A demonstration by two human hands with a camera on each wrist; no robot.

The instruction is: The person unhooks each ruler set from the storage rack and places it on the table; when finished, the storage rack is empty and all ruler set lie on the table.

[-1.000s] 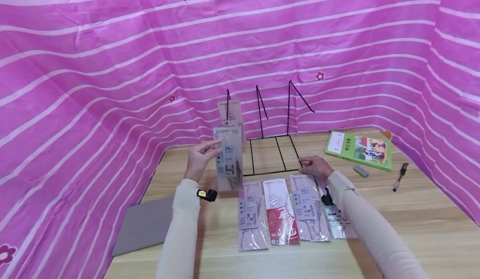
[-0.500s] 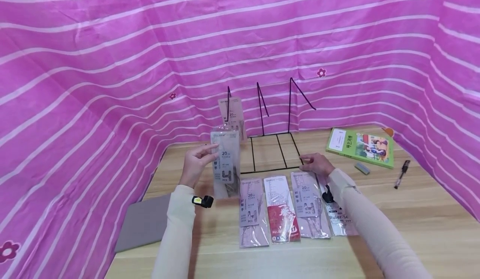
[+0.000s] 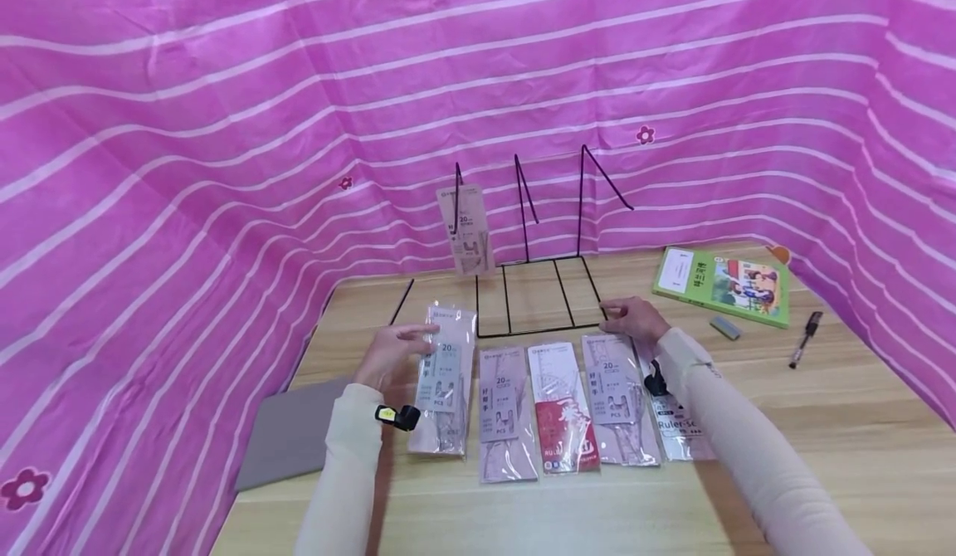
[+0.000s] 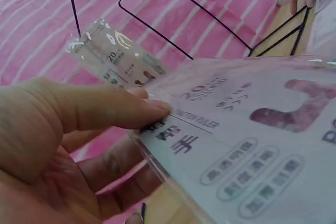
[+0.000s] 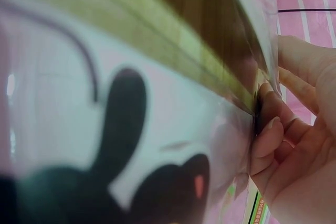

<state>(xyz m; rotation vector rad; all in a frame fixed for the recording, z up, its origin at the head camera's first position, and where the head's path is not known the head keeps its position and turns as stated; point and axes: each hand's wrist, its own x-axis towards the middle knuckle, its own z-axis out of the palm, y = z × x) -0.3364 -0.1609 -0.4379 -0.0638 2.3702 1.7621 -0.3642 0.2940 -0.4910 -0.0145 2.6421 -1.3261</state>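
My left hand pinches the left edge of a clear packet of rulers between thumb and fingers. This packet is low over the left of the table; its printed card fills much of the left wrist view. My right hand holds the front right corner of a black wire display rack, fingers curled at the base wire. A similar ruler packet hangs on the rack's left hook. Beside my left hand's packet lie a ruler packet, a red-and-white one and another.
A Ruler-set packet lies partly under my right forearm. A green book, a grey-green eraser and a black pen are at the right. A grey laptop-like slab lies left. Pink striped cloth surrounds the table.
The left hand has brought its packet down and forward from in front of the left hook, tilting it flatter beside the row. The right hand stays at the rack's corner.
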